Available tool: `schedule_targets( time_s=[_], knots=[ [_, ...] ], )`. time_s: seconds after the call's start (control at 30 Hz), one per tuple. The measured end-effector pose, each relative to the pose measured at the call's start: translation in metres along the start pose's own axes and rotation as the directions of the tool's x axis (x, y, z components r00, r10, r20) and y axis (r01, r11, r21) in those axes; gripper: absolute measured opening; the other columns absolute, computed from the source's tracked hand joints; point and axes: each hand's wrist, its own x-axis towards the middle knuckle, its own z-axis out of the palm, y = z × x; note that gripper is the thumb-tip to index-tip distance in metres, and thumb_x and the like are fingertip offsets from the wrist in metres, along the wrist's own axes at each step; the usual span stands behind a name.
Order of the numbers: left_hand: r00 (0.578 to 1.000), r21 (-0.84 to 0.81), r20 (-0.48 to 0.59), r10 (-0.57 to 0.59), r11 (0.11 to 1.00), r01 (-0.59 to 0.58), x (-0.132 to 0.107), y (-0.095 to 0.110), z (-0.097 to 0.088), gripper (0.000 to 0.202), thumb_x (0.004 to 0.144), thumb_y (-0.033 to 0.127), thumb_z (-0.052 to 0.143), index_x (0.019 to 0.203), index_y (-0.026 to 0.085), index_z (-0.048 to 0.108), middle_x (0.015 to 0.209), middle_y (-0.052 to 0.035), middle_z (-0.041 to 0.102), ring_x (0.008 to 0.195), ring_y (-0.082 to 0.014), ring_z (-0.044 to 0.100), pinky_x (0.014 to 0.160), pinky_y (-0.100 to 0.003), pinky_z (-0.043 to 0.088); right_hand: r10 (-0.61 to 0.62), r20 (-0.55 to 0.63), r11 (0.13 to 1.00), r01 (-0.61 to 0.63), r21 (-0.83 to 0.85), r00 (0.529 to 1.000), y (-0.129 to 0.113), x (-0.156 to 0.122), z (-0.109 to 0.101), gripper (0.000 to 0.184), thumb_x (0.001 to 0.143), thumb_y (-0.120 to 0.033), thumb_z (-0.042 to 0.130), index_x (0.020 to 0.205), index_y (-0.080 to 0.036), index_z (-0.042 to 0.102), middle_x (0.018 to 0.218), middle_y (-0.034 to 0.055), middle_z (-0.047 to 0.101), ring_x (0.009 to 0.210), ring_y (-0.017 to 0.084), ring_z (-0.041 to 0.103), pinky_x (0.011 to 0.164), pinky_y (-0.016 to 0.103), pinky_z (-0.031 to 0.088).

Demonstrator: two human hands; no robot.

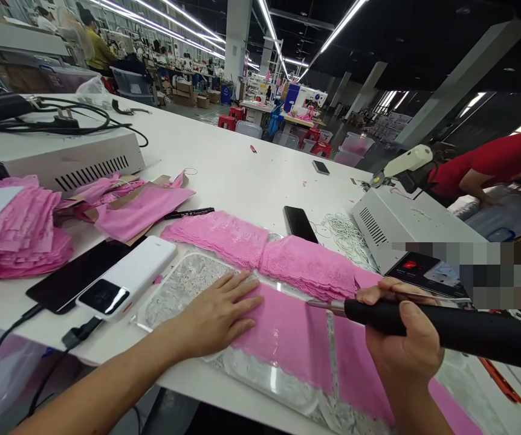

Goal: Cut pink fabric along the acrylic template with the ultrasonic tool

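**Pink lace on glass plate, hot-cutter in hand**

Landmark: glass plate. Left hand flat on pink lace strip across plate. Right hand grips black-handled cutting tool over plate's right part. White power bank just left of plate.

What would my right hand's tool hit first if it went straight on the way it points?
Probably the fingertips of your left hand, pressed flat on the pink lace strip. The tool in your right hand points left at them; how high its tip rides is unclear.
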Motion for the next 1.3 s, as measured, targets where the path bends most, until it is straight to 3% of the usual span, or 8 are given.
schedule_targets(
  time_s=[0.33,0.57,0.87,1.3],
  knots=[
    [0.999,0.002,0.031,-0.008,1.0,0.008,0.0,0.001,-0.001,0.044,0.099,0.041,0.048,0.137,0.02,0.055,0.15,-0.0092,0.045,0.143,-0.0317,0.034,0.115,-0.052,0.033,0.019,0.015,1.0,-0.019,-0.01,1.0,-0.003,0.001,0.002,0.013,0.067,-0.028,0.065,0.078,-0.02,0.063,0.079,-0.0005,0.058,0.057,0.011,0.056,0.06,0.033,0.052],
    [1.0,-0.056,-0.015,-0.019,0.998,0.018,-0.001,0.0,0.002,0.043,0.1,0.043,0.045,0.136,0.022,0.056,0.149,-0.0083,0.046,0.144,-0.0296,0.034,0.117,-0.05,0.03,0.03,0.033,0.999,-0.029,-0.046,0.999,-0.005,0.0,0.012,0.014,0.069,-0.029,0.065,0.08,-0.02,0.062,0.083,-0.0006,0.056,0.06,0.011,0.056,0.065,0.034,0.053],
    [1.0,-0.061,-0.002,0.001,0.998,-0.001,0.002,0.002,-0.004,0.04,0.1,0.04,0.047,0.133,0.02,0.059,0.145,-0.0091,0.051,0.141,-0.0323,0.038,0.114,-0.051,0.034,0.042,0.05,0.998,-0.04,-0.049,0.998,0.0,-0.003,0.017,0.014,0.069,-0.029,0.064,0.08,-0.02,0.061,0.082,-0.001,0.055,0.06,0.011,0.056,0.066,0.034,0.053],
    [1.0,-0.064,0.013,-0.002,0.998,0.003,0.002,0.001,-0.002,0.041,0.099,0.04,0.047,0.133,0.019,0.058,0.146,-0.0098,0.05,0.141,-0.033,0.038,0.114,-0.051,0.033,-0.011,0.084,0.997,0.018,-0.078,0.996,-0.002,-0.001,0.018,0.009,0.069,-0.027,0.065,0.073,-0.021,0.059,0.076,-0.0019,0.055,0.059,0.013,0.057,0.061,0.034,0.053]
  ],
)
